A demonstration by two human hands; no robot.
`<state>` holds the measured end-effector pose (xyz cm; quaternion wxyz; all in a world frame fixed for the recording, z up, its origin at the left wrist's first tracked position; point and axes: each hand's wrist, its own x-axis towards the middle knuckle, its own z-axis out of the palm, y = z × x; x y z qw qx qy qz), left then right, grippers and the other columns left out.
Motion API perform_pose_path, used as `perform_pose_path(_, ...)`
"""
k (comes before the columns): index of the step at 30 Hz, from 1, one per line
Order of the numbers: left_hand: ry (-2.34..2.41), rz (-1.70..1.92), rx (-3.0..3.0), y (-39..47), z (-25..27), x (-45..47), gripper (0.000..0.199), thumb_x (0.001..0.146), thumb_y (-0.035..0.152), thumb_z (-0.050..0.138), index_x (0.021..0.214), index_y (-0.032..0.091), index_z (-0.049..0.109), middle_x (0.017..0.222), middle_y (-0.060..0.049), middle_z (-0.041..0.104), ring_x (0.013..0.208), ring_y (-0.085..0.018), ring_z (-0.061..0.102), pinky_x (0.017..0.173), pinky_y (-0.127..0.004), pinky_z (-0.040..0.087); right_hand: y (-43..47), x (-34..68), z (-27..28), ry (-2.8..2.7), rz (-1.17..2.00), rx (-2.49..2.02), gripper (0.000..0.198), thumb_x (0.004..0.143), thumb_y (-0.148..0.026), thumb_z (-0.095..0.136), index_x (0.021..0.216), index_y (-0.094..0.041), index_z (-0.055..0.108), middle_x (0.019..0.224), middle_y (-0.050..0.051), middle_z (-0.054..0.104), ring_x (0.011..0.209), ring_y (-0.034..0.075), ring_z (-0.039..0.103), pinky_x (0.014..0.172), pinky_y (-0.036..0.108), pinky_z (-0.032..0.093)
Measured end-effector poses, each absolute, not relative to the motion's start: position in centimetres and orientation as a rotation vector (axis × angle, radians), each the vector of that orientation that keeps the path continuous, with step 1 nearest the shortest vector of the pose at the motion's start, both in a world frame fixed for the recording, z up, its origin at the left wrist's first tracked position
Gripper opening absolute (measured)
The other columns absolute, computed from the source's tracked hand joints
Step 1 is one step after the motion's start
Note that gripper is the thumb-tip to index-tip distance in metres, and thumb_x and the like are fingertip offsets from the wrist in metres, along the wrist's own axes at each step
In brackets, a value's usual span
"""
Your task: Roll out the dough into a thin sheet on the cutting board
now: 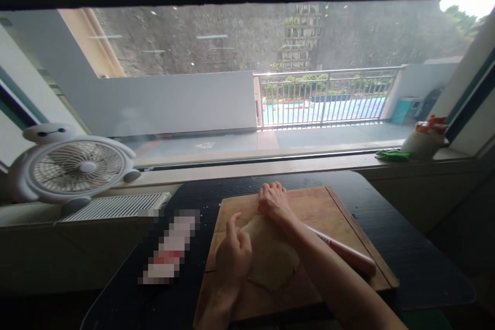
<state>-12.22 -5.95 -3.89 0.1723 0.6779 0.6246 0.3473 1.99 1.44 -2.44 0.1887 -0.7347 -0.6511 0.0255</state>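
A pale, flattened sheet of dough (273, 260) lies on a wooden board (317, 201). My left hand (234, 247) is at the dough's left side, its index finger raised and its thumb apart from it. At the far edge of the dough, my right hand (274, 201) is palm down with its fingers curled under. Whatever lies beneath those fingers is hidden. A rolling pin (348, 256) rests slantwise on the board's right part. My right forearm passes over the pin's far end and hides it.
The board stands on a dark table (410, 247). Left of it lies a blurred-out flat item (170, 247). A white fan (83, 167) is by the window sill at left. A pale container (424, 143) and a green cloth-like thing (392, 155) sit on the sill at right.
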Motion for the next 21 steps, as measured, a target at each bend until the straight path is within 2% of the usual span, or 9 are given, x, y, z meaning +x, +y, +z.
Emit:
perform_pose_path(5,1.765,0.971,1.894,-6.1,-4.1,-12.2,0.041,0.083,0.022,0.039,0.125,0.023,0.041,0.077,-0.001,0.067,0.067,-0.017,0.063,0.059,-0.024,0.042,0.4,0.0,-3.6,-1.950,-0.055,-1.871,0.034,0.091,-0.029,0.028,0.103,-0.017,0.057,0.118,0.014,0.051,0.125,0.027,0.025,0.099,0.045,0.017)
perform_pose_path(8,1.732,1.039,1.867,-5.9,-4.2,-12.3,0.040,0.084,0.025,0.039,0.123,0.021,0.043,0.075,0.000,0.066,0.069,-0.017,0.062,0.061,-0.025,0.042,1.8,0.9,-3.1,-1.894,-0.150,-1.909,0.034,0.091,-0.030,0.029,0.102,-0.015,0.058,0.116,0.015,0.052,0.124,0.028,0.027,0.100,0.047,0.014)
perform_pose_path(10,1.683,1.046,1.832,-5.2,-3.9,-12.4,0.040,0.083,0.027,0.040,0.122,0.019,0.044,0.077,-0.001,0.067,0.073,-0.018,0.063,0.064,-0.026,0.043,2.7,2.3,-2.4,-1.875,-0.200,-1.918,0.035,0.092,-0.030,0.028,0.098,-0.015,0.059,0.110,0.015,0.055,0.117,0.027,0.035,0.098,0.044,0.019)
perform_pose_path(13,1.630,0.855,1.805,-3.4,-2.5,-12.2,0.046,0.081,0.033,0.045,0.123,0.015,0.045,0.079,-0.005,0.067,0.073,-0.019,0.063,0.068,-0.028,0.045,2.5,4.7,-1.6,-1.900,-0.202,-1.925,0.035,0.092,-0.030,0.029,0.094,-0.015,0.061,0.100,0.014,0.059,0.101,0.024,0.047,0.089,0.037,0.030)
perform_pose_path(16,1.583,0.668,1.892,-2.2,-0.2,-11.4,0.047,0.073,0.033,0.055,0.115,0.013,0.053,0.094,-0.010,0.066,0.087,-0.022,0.062,0.076,-0.030,0.045,0.4,7.0,-1.7,-1.947,-0.128,-1.973,0.033,0.093,-0.030,0.031,0.094,-0.016,0.061,0.093,0.012,0.061,0.087,0.021,0.054,0.080,0.032,0.035)
perform_pose_path(18,1.458,0.714,1.953,-2.3,1.1,-10.6,0.045,0.070,0.027,0.057,0.113,0.014,0.054,0.104,-0.011,0.063,0.094,-0.021,0.060,0.079,-0.028,0.045,-1.4,8.2,-1.8,-1.946,-0.096,-2.017,0.033,0.093,-0.031,0.032,0.093,-0.016,0.062,0.088,0.012,0.062,0.079,0.019,0.056,0.074,0.030,0.037)
perform_pose_path(21,1.339,0.984,1.873,-3.7,1.5,-10.0,0.043,0.074,0.025,0.052,0.115,0.016,0.048,0.103,-0.009,0.062,0.087,-0.018,0.062,0.072,-0.027,0.048,-3.3,9.4,-1.6,-1.893,-0.031,-2.063,0.031,0.092,-0.034,0.036,0.091,-0.018,0.062,0.084,0.010,0.062,0.075,0.018,0.056,0.071,0.029,0.038)
